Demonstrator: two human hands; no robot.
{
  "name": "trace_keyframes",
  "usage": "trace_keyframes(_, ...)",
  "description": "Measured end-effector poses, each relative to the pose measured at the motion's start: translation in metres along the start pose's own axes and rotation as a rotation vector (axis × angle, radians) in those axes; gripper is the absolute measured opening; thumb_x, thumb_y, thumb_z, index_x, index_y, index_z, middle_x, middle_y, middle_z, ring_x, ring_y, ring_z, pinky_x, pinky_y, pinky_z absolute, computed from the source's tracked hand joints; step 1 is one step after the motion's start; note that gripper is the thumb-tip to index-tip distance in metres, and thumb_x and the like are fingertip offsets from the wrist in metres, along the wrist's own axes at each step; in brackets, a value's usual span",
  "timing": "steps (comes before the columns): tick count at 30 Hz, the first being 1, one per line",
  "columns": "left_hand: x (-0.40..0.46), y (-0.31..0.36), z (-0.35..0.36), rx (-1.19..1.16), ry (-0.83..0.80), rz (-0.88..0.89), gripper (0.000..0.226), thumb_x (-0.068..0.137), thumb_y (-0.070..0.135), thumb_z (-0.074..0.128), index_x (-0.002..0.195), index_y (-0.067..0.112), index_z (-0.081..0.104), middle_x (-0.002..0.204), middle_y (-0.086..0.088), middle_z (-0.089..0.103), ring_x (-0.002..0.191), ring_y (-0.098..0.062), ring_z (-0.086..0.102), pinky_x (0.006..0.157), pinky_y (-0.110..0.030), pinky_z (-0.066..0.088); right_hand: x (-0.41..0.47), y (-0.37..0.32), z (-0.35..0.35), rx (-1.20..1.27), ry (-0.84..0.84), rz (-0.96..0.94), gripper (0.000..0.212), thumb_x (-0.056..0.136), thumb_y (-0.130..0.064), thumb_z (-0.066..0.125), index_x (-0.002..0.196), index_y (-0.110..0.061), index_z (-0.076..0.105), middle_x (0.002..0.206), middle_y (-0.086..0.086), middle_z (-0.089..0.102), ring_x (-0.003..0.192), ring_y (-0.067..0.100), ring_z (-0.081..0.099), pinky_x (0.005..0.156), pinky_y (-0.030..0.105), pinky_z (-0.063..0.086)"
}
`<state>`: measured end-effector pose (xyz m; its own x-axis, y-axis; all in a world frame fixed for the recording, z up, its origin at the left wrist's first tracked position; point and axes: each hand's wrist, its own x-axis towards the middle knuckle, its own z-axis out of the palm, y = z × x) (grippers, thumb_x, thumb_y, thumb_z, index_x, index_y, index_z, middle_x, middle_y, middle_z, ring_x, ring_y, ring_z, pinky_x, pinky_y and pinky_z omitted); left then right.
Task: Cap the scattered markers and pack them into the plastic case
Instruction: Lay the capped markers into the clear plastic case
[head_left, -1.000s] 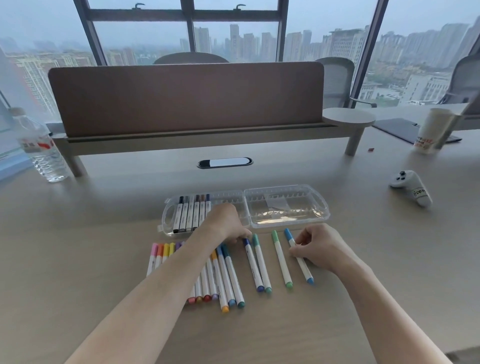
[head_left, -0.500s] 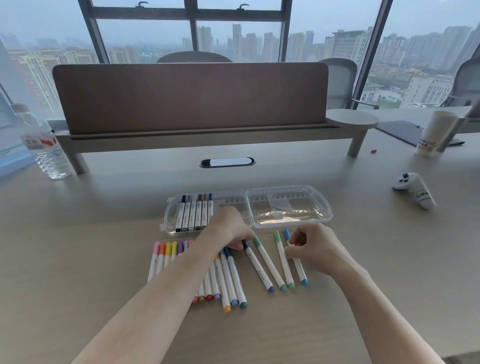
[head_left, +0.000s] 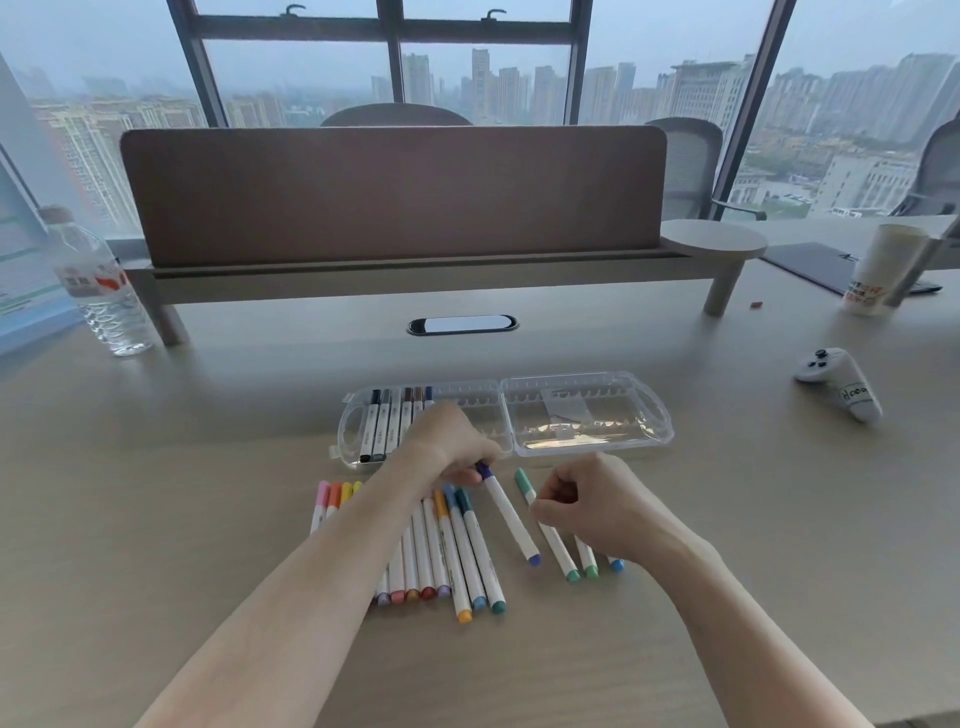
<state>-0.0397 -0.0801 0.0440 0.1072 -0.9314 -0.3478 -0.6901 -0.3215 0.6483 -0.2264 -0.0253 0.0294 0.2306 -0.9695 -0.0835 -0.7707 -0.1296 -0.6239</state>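
Markers with white barrels and coloured caps (head_left: 470, 558) lie in a row on the beige desk (head_left: 156, 519). Left hand (head_left: 454, 447) pinches the dark-blue-capped marker (head_left: 509, 514) at its cap; right hand (head_left: 592, 506), fingers curled, rests on the green-capped marker (head_left: 545, 525). Beyond, the clear plastic case (head_left: 587, 415) lies open, six markers in its left half.

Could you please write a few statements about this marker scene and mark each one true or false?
1. The plastic case lies open. True.
2. The left hand holds a dark blue marker at its cap end. True.
3. The case's right half holds markers. False: they sit in the left half only.
4. The water bottle lies on its side. False: it stands upright.
5. The right hand rests flat and open. False: its fingers are curled.
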Motion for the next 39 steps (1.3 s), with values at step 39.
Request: trace_keyframes(39,0.132,-0.031,-0.068,0.056,0.174,0.244,0.017,0.089,0.033,0.074,0.085,0.017,0.080,0.077,0.000,0.076,0.071,-0.014,0.071,0.072,-0.031,0.059,0.127,-0.069,0.055,-0.009,0.064,-0.047,0.023,0.080,-0.029,0.079,0.099,-0.018,0.070,0.068,-0.011,0.061,0.060,0.003,0.054,0.059,0.021,0.046)
